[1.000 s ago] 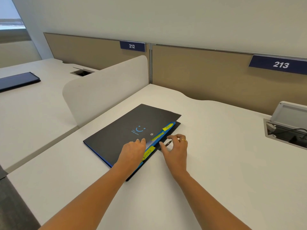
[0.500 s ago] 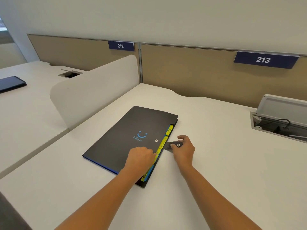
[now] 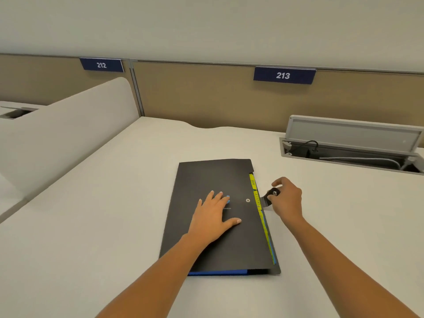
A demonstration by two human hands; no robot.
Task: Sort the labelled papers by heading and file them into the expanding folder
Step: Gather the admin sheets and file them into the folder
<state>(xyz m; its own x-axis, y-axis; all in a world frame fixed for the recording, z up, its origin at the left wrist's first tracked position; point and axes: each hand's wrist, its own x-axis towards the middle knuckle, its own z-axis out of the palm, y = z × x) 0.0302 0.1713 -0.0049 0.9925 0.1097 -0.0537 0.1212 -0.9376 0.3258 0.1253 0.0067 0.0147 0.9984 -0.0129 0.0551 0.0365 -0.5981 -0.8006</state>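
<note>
Worktop: pale, plain surface. Both forearms enter from the near edge.

Expanding folder: black, lies flat on the worktop, centre of view, cover closed, long side running away from the person. Blue gusset edge shows along the near short end.

Left hand: palm down on the cover, fingers straight and spread, pressing flat. It grips nothing. It partly covers a small blue printed logo.

Snap stud: small metal disc on the cover, just right of the left hand's fingertips, uncovered.

Right hand: off the folder's right edge, thumb and fingers curled, pinching the closure strap. The strap end is raised clear of the cover and apart from the stud, so it is not fastened.

Yellow index tabs: in a row along the folder's right edge, poking out from under the cover. There is handwriting on them, not readable.

Cable box: recessed in the worktop at far right, grey lid tilted up, dark cable inside.

White divider screen: upright at left, between this worktop and the next.

Tan back partition: carries two blue number plates, "212" and "213".
</note>
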